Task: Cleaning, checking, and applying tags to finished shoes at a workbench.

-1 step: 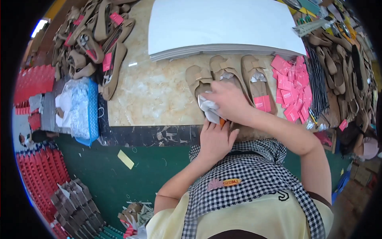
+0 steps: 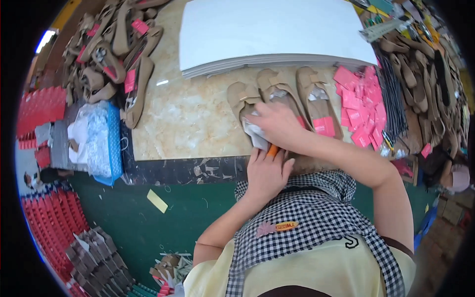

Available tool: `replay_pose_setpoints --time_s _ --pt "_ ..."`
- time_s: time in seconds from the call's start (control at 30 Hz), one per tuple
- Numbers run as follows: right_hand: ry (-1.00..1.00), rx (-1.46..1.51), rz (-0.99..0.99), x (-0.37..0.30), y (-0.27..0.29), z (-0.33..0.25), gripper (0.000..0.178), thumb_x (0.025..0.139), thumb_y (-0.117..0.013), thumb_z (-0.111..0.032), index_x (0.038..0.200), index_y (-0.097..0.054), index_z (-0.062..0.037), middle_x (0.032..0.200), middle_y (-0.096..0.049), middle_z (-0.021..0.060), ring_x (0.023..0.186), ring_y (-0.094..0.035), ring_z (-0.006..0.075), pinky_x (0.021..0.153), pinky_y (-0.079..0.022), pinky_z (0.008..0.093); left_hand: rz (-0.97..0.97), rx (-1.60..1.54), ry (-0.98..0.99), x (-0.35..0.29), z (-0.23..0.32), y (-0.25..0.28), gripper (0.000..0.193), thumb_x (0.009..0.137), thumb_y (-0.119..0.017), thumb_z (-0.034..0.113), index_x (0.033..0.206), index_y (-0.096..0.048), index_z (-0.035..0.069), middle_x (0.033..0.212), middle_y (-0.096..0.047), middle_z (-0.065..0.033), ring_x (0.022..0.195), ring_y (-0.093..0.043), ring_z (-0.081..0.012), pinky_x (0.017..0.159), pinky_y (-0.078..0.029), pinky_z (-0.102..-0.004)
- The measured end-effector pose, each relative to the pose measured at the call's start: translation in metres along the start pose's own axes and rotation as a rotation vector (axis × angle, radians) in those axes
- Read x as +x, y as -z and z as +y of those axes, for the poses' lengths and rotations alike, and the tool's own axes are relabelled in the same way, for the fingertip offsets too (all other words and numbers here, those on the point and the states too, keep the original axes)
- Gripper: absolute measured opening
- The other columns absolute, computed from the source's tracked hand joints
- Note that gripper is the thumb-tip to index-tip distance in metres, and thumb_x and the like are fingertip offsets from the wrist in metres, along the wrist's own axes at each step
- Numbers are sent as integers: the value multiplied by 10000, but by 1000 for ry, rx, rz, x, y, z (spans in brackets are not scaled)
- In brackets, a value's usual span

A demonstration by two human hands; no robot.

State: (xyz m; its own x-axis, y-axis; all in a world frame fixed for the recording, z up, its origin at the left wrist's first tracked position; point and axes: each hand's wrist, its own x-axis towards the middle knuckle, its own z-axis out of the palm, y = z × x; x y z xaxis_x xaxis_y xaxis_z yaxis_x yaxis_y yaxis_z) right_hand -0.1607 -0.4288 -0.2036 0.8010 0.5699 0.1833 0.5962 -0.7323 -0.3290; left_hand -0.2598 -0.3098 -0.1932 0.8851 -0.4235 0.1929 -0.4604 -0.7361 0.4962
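Observation:
Three beige flat shoes with bows lie side by side at the table's front edge. In the left flat shoe (image 2: 239, 95), crumpled white tissue paper (image 2: 255, 134) runs back to the heel. My right hand (image 2: 282, 123) reaches across, fingers curled down into that shoe's opening and pressing on the paper. At the heel end, my left hand (image 2: 268, 173) grips the shoe, thumb out to the right; a bit of orange (image 2: 272, 150) shows at its fingers. The middle shoe (image 2: 277, 84) and right shoe (image 2: 316, 101) hold white paper at their toes and pink cards inside.
A thick stack of white sheets (image 2: 277, 32) lies behind the shoes. Pink cards (image 2: 361, 109) and black strips (image 2: 393, 104) are piled right. More beige shoes (image 2: 121, 44) heap at far left, above a blue basket (image 2: 114, 143) with clear plastic; others (image 2: 420, 84) lie far right.
My right hand has moved slightly forward and lower into the left shoe, with the tissue paper flatter beneath it. The left hand stays at the heel; the whole view has shifted a little.

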Motion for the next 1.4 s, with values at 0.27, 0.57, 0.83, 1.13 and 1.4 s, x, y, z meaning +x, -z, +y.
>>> replay_pose_setpoints --time_s 0.27,0.57,0.83,1.13,1.4 --pt "-23 242 81 28 -11 -10 251 702 -670 -148 940 -656 -70 1009 -560 87 954 -572 253 795 -475 388 -57 74 42 10 4 0 297 936 -520 256 1016 -686 24 1006 -686 -179 979 -634 -299 981 -384 -436" --pt "-109 174 224 31 -1 35 360 757 -676 -160 1097 -631 -47 961 -578 86 941 -598 309 815 -469 434 -84 61 -24 8 -12 -7 266 923 -528 186 1038 -689 8 1057 -683 -168 971 -626 -311 969 -396 -436" --pt "-1132 -502 338 -233 116 260 247 836 -633 -302 753 -675 -72 701 -668 167 697 -691 329 622 -557 445 60 -538 796 20 -76 -2 353 921 -586 108 1231 -584 -61 1022 -689 -133 899 -633 -153 761 -493 -265" --pt "-829 1241 962 -156 191 180 273 963 -553 -173 1163 -559 13 956 -710 101 677 -653 95 519 -467 217 132 -1846 813 14 -37 39 737 890 -444 572 1301 -474 -39 1225 -579 -252 871 -664 -368 714 -585 -464" --pt "-573 1071 297 -71 128 16 297 917 -623 -127 1202 -639 -48 661 -642 34 486 -483 78 489 -408 217 295 -1653 676 72 -32 6 802 915 -364 665 1331 -465 -13 1232 -593 -203 992 -650 -327 854 -536 -472"
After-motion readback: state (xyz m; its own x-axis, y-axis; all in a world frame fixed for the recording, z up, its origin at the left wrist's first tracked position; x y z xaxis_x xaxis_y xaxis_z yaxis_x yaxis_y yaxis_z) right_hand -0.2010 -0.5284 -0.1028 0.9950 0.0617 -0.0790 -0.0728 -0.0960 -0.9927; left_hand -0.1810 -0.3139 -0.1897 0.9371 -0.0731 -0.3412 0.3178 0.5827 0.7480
